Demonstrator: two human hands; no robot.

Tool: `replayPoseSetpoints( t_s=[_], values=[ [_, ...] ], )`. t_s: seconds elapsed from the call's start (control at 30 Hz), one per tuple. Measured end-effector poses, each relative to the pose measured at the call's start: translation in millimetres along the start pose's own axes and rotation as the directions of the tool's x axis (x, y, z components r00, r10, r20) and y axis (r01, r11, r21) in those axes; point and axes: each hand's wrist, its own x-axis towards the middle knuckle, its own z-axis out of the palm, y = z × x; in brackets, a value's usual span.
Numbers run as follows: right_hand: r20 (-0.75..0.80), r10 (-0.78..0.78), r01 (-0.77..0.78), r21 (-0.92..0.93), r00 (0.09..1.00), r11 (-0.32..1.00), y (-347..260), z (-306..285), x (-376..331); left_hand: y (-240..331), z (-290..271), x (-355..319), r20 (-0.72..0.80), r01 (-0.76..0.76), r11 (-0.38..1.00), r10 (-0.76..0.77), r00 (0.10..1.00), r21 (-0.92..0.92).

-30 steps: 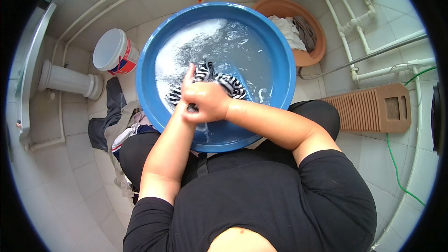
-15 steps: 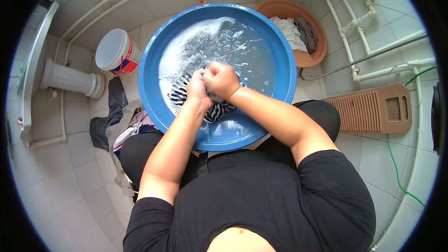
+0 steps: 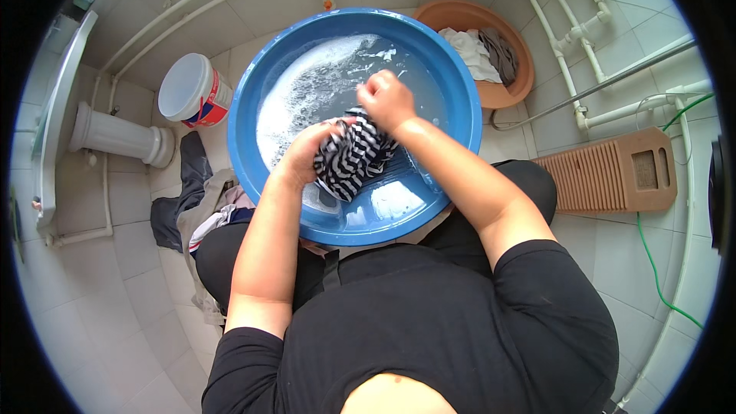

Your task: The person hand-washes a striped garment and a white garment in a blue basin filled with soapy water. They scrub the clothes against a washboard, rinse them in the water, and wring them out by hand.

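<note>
Two hands, left hand [image 3: 307, 155] and right hand [image 3: 386, 100], fingers closed around one striped cloth [image 3: 354, 155] over one blue basin [image 3: 452, 84].

Dressed in a plain black short-sleeved top, no print or pattern visible, fabric lightly creased across the chest and shoulders. Sleeves ending just above the elbows, hems snug against the upper arms. Forearms bare below the sleeves, no watch, bracelet or band at either wrist. Left hand [image 3: 305, 155] and right hand [image 3: 386, 99] bare, ungloved, no rings discernible. Dark, black-looking trousers over the bent knees at either side of the torso. Neckline of the top open in a shallow curve at the lower edge of the view.
</note>
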Motion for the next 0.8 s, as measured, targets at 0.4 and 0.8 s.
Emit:
replayPoseSetpoints(
  t_s=[0.4,0.8],
  values=[
    [0.678,-0.08,-0.434,0.552,0.731,0.712,-6,-31,26,14,15,-15,0.074,-0.283,0.488,0.403,0.912,0.825],
    [0.844,0.048,-0.828,0.512,0.535,0.228,2,-16,-8,35,-27,-21,0.083,-0.325,0.614,0.54,0.837,-0.719]
  ],
)
